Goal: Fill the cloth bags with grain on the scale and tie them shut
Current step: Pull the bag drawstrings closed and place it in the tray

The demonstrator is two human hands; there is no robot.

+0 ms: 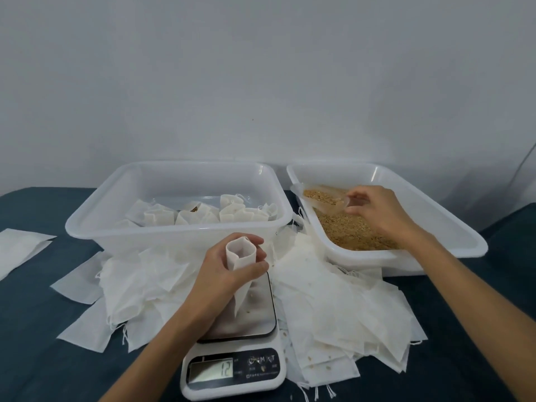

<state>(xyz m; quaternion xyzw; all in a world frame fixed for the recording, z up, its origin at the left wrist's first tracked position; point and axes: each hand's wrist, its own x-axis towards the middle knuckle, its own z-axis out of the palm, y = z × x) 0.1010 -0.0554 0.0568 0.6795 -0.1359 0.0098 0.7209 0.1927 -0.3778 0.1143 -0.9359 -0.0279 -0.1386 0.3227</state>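
Observation:
My left hand [229, 266] grips an empty white cloth bag [240, 256] with its mouth held open, upright above the scale [249, 323]. The bag's bottom tip touches the steel platform; the display [211, 370] reads 12. My right hand [377, 211] pinches the handle of a clear plastic scoop [322, 200] full of tan grain, raised over the right tub [452, 227], which holds loose grain [351, 232]. The scoop's mouth points left, toward the bag.
A left white tub [95, 224] holds several filled cloth bags [229, 211]. Heaps of empty cloth bags lie around the scale, one [139, 282] to its left and another [348, 309] to its right, with loose grains on them. A single flat bag [20, 248] lies at far left on the dark blue cloth.

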